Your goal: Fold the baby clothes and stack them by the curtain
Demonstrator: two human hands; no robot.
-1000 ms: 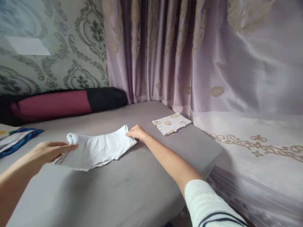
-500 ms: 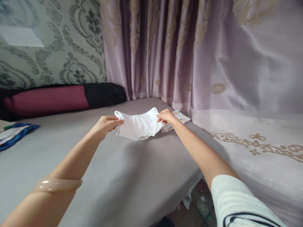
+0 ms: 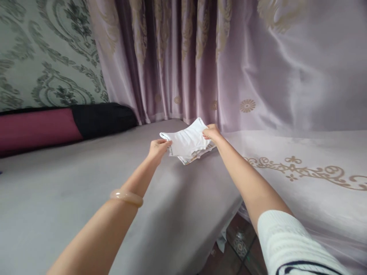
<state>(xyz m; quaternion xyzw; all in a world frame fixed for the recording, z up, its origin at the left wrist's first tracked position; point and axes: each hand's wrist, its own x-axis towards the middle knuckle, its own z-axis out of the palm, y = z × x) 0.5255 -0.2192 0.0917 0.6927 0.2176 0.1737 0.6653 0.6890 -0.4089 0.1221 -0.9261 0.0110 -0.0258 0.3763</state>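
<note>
Change since earlier frame: our two hands have carried the white garment (image 3: pixel 187 140) further from us and to the right; a second ago it lay on the near-left part of the bed, now it sits at the far right corner, over the patterned cloth (image 3: pixel 197 154).
Left hand (image 3: pixel 158 147): we pinch the garment's left end between thumb and fingers, closed on the fabric. A pale, glossy bangle (image 3: pixel 126 197) circles the wrist.
Right hand (image 3: pixel 211 132): we grip the garment's right end, fingers closed on its upper edge.
Garment position: held between both hands just above the patterned cloth; we cannot tell whether its underside touches it.
Garment long axis: runs left to right, rising slightly toward the far right end.
Garment material: soft white knit, folded into a rough rectangle that sags in the middle; thicker rolled edge at the left end.
Patterned cloth: flat, folded, white with small coloured motifs; only its near edge shows below the garment.
Bed (image 3: pixel 71 191): smooth grey-mauve sheet, matt, with few creases.
Curtain (image 3: pixel 258 68): shiny lilac satin with gold ornament, hanging in folds far and right.
Bolster (image 3: pixel 57 124): long cylinder, maroon and black, far left against the wall.
Wall (image 3: pixel 43 57): grey-green damask wallpaper.
</note>
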